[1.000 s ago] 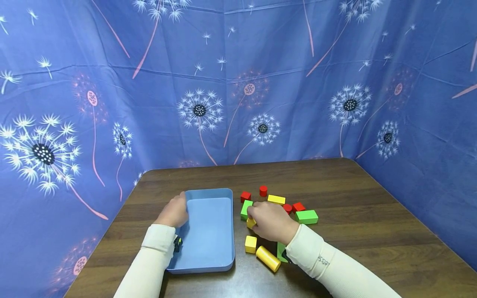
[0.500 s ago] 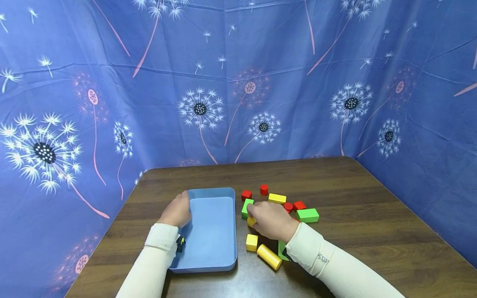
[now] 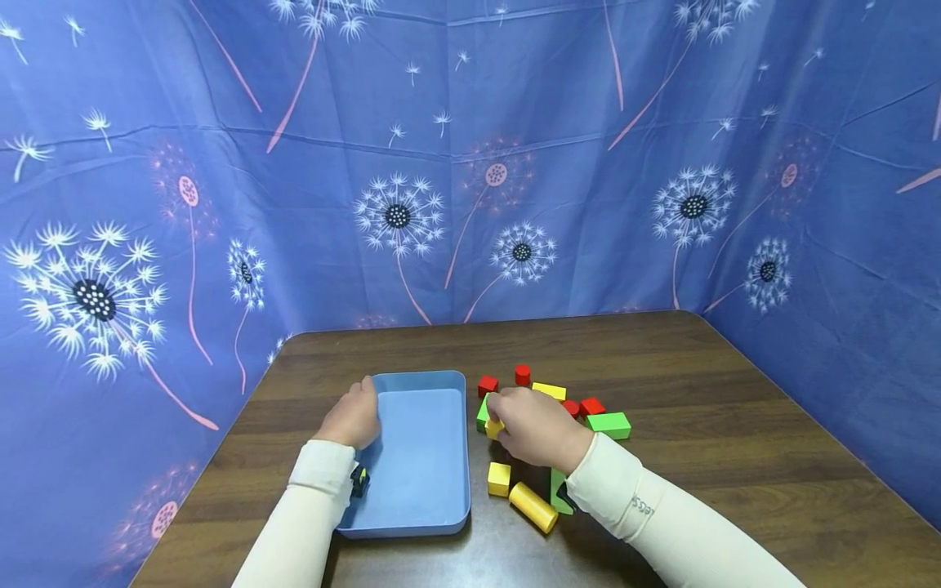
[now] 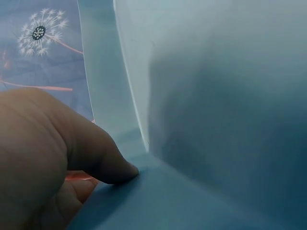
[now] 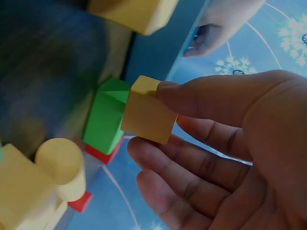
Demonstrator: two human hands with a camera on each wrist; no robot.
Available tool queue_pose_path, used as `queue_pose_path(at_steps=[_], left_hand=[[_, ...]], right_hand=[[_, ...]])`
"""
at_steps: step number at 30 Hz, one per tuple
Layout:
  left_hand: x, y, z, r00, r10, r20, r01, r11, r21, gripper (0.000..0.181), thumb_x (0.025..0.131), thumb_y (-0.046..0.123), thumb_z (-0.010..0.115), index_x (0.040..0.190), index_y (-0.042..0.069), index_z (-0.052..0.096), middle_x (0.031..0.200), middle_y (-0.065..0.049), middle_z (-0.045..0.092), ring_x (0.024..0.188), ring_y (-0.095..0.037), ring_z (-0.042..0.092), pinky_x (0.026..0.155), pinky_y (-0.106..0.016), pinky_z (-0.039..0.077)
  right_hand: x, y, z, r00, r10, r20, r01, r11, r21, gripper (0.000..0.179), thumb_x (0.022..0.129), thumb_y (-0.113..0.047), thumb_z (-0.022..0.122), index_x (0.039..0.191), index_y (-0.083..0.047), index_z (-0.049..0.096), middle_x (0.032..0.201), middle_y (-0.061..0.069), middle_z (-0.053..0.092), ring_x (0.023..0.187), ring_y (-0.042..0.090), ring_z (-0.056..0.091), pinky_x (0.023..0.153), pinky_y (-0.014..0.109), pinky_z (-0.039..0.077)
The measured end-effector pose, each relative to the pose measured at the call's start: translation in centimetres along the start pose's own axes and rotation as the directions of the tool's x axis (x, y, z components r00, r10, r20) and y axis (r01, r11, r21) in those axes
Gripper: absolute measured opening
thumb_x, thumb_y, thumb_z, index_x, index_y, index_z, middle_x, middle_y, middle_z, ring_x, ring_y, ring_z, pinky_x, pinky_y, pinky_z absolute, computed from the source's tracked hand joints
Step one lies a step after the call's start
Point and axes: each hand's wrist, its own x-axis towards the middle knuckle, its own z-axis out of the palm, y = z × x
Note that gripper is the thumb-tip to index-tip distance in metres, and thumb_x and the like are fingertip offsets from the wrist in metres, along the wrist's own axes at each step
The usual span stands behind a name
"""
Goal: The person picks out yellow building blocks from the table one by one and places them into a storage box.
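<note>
A blue tray (image 3: 415, 457) lies on the left of the table. My left hand (image 3: 350, 415) grips its left wall; in the left wrist view the thumb (image 4: 112, 163) presses the inner side while other fingers lie outside. My right hand (image 3: 540, 429) pinches a yellow block (image 5: 148, 110) between thumb and fingers, right of the tray. Just behind that block stands a green block (image 5: 105, 117), partly covered by it in the head view. Nearer the front are a yellow cube (image 3: 499, 479), a yellow cylinder (image 3: 533, 508) and a green piece (image 3: 560, 494) partly hidden by the right wrist.
Toward the back lie a red block (image 3: 488, 386), a red cylinder (image 3: 523, 375) and a yellow bar (image 3: 549, 392). Another red block (image 3: 591, 407) and a long green block (image 3: 608, 425) sit right of the right hand. A blue patterned cloth (image 3: 470, 163) hangs behind the table.
My right hand has risen slightly with the yellow block between its fingers. The left hand keeps its grip on the tray wall. The whole head view has shifted a little.
</note>
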Motion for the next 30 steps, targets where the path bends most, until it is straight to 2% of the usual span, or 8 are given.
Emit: queue_pose_path(at_steps=[5,11,16,26,30], left_hand=[[-0.1,0.0,-0.1,1.000,0.002,0.002,-0.002,1.000,-0.001,0.065,0.096,0.003,0.053,0.152,-0.018,0.027,0.140,-0.039,0.050,0.127,-0.051,0.057,0.107,-0.062,0.050],[-0.4,-0.4,0.0,1.000,0.008,0.009,-0.007,1.000,-0.005,0.065,0.097,0.002,0.052,0.152,-0.019,0.026,0.143,-0.040,0.047,0.130,-0.052,0.055,0.108,-0.063,0.049],[-0.6,-0.9,0.2,1.000,0.014,-0.005,-0.014,1.000,0.011,0.065,0.095,0.001,0.055,0.150,-0.020,0.029,0.138,-0.040,0.050,0.125,-0.053,0.058,0.104,-0.063,0.051],[-0.5,0.0,0.0,1.000,0.000,-0.013,0.000,1.000,0.016,0.064,0.095,0.002,0.056,0.151,-0.017,0.031,0.139,-0.038,0.051,0.125,-0.052,0.058,0.104,-0.063,0.051],[-0.5,0.1,0.1,1.000,-0.004,-0.021,0.004,1.000,0.006,0.064,0.095,0.002,0.057,0.152,-0.016,0.032,0.140,-0.037,0.052,0.126,-0.051,0.058,0.104,-0.063,0.051]], right_hand=[[0.4,-0.8,-0.9,1.000,-0.012,-0.003,0.012,0.999,0.039,0.020,0.082,-0.011,0.082,0.098,-0.012,0.070,0.086,-0.003,0.071,0.069,0.006,0.060,0.068,0.022,0.060],[1.0,-2.2,-1.2,0.998,-0.057,-0.034,0.059,0.995,0.080,0.019,0.084,-0.011,0.082,0.099,-0.011,0.070,0.087,-0.002,0.072,0.068,0.005,0.057,0.068,0.021,0.059],[1.7,-3.7,-0.8,0.994,-0.100,-0.047,0.104,0.990,0.094,0.017,0.086,-0.014,0.081,0.096,-0.012,0.068,0.088,-0.003,0.071,0.071,0.004,0.061,0.066,0.017,0.057],[2.4,-5.4,-0.4,0.988,-0.143,-0.063,0.147,0.987,0.067,0.015,0.086,-0.014,0.081,0.090,-0.015,0.067,0.085,-0.007,0.069,0.072,0.002,0.059,0.065,0.016,0.055],[2.6,-6.0,0.0,0.990,-0.139,-0.033,0.140,0.988,0.059,0.015,0.087,-0.017,0.082,0.091,-0.016,0.067,0.084,-0.008,0.068,0.071,0.002,0.058,0.065,0.016,0.056]])
